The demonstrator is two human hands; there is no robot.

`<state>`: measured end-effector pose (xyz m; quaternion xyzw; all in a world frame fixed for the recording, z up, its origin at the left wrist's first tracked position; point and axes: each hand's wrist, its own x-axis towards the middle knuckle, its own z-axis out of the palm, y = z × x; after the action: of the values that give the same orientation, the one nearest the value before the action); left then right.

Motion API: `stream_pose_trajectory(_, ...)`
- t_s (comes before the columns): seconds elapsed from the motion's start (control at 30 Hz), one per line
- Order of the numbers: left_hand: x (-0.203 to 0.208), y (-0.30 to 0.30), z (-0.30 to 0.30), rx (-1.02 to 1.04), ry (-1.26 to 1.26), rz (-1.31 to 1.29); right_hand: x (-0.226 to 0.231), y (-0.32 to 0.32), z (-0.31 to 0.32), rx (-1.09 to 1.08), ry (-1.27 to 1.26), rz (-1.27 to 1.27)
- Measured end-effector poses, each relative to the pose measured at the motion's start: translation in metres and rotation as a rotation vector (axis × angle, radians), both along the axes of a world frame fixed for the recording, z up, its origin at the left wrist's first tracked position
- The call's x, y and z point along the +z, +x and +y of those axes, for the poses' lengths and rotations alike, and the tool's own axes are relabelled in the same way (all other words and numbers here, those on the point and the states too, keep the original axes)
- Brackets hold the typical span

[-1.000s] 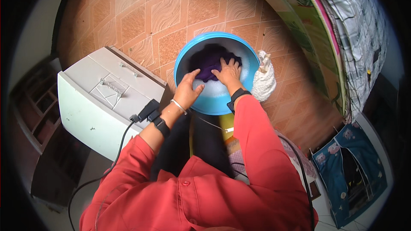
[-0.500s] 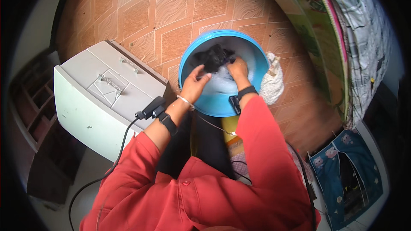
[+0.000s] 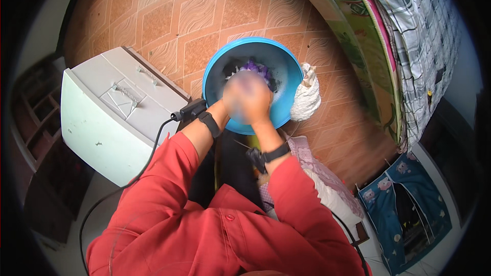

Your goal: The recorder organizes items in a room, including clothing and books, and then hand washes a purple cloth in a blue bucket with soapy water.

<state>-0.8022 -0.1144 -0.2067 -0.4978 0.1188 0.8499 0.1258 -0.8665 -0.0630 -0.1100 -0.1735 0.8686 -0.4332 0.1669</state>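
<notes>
A blue round basin (image 3: 280,47) with greyish, cloudy water stands on the floor in front of me. Inside lies wet cloth (image 3: 258,69), purple and dark with some white, at the far side of my hands. My left hand (image 3: 228,103) and my right hand (image 3: 260,101) are brought together over the near half of the basin, touching or nearly so. A round smear covers the fingers of both, hiding whether they are open or closed and whether any cloth is between them. Each wrist wears a black strap with a small device.
White cloth (image 3: 307,97) sits against the basin's right side. To the left stands a pale cabinet (image 3: 105,122) with metal handles. A bed with a checked sheet (image 3: 409,30) borders the right. Pinkish patterned fabric (image 3: 327,174) and a blue printed cover (image 3: 409,204) lie nearer, right.
My hands have come together over the basin; the left moved right, the right moved left and nearer me. Purple cloth now shows where dark cloth did. The view has shifted slightly.
</notes>
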Motion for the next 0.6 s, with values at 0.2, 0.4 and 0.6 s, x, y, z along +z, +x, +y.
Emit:
stream_pose_trajectory(0.2,0.046,-0.027,0.02,-0.185,-0.193,0.005,-0.054,-0.042,0.053,-0.081,0.54,-0.214)
stream_pose_trajectory(0.4,0.005,-0.01,0.009,-0.012,-0.027,0.125,0.001,0.009,0.009,-0.182,0.108,-0.264)
stream_pose_trajectory(0.6,0.02,-0.01,0.005,-0.356,-0.155,0.029,-0.036,-0.018,0.009,0.031,0.161,0.095)
